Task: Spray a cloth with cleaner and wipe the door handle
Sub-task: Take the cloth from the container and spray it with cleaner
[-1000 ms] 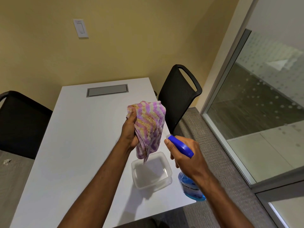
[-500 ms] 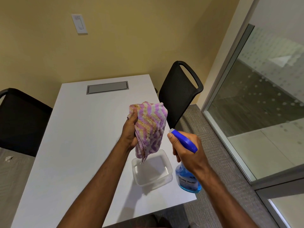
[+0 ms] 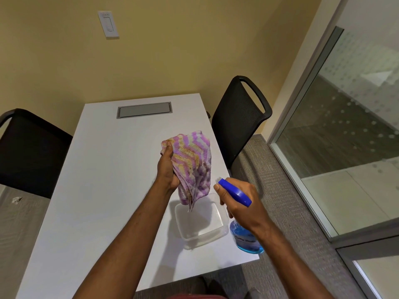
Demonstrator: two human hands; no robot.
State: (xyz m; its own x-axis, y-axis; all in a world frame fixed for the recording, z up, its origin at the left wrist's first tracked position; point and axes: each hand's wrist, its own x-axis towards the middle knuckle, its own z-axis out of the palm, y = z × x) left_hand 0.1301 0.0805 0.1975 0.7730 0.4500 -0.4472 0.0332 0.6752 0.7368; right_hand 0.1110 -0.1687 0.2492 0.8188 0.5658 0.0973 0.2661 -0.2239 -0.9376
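Yellow walls back a white rectangular worktop (image 3: pixel 103 190), bare across its left and middle. Near its front right corner, the left hand (image 3: pixel 167 169) pinches a purple-and-orange striped cloth (image 3: pixel 192 165) above a clear plastic tub (image 3: pixel 201 223); the right hand (image 3: pixel 241 203) wraps a blue spray bottle (image 3: pixel 239 203) at the right edge.

A container (image 3: pixel 201 223) was set on the tabletop (image 3: pixel 103 190) near its right edge. Above it, a cloth (image 3: pixel 192 165) was held by the left hand (image 3: pixel 167 169); to the right, a spray bottle (image 3: pixel 243 221) was gripped by the right hand (image 3: pixel 241 203). Chairs (image 3: pixel 237 117) were placed at either side.
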